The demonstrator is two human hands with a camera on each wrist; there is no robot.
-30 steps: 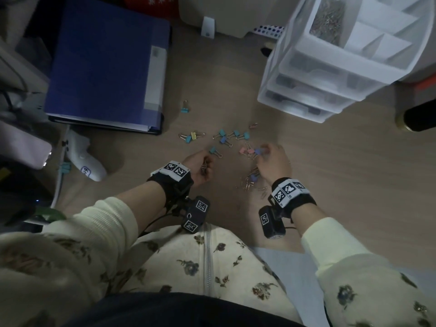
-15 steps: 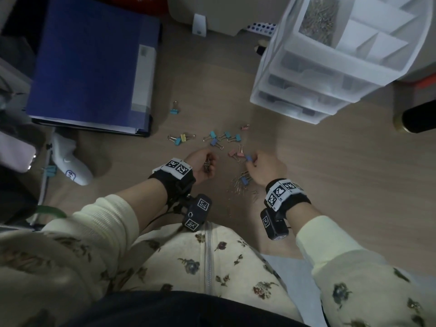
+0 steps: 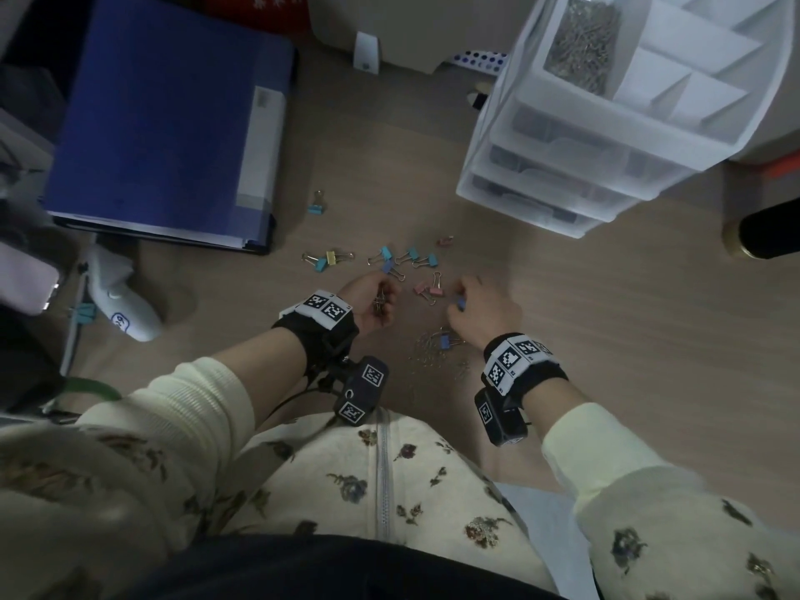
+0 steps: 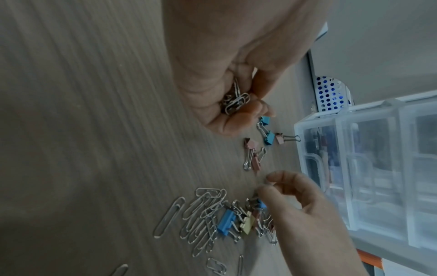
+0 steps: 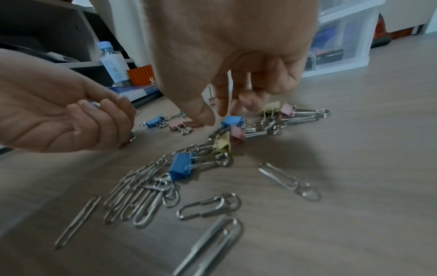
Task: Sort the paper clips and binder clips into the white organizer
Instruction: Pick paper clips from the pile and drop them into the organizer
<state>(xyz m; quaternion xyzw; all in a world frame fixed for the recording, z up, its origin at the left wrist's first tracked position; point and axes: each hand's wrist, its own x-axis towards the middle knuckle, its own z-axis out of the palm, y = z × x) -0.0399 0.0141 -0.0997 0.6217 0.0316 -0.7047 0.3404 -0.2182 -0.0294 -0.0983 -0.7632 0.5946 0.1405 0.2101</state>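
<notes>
Head view: gathering step; clips lie loose on the floor, near-left of the white organizer (image 3: 614, 136).
Left hand (image 4: 227, 78): fingers curled round a bunch of paper clips (image 4: 235, 100).
Right hand (image 5: 236, 61): fingertips pinching at a blue binder clip (image 5: 232, 119).
Next move: lift it free of the tangled pile, judged fiddly.

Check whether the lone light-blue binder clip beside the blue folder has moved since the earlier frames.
No. The light-blue binder clip keeps the same spot off the blue folder's corner.

Dim, flat light across all 3 views. Soft shadow on floor (image 5: 295, 149) right of right hand (image 5: 234, 56). Wrist views: edges stretched, nearest clips and both palms blurred.
</notes>
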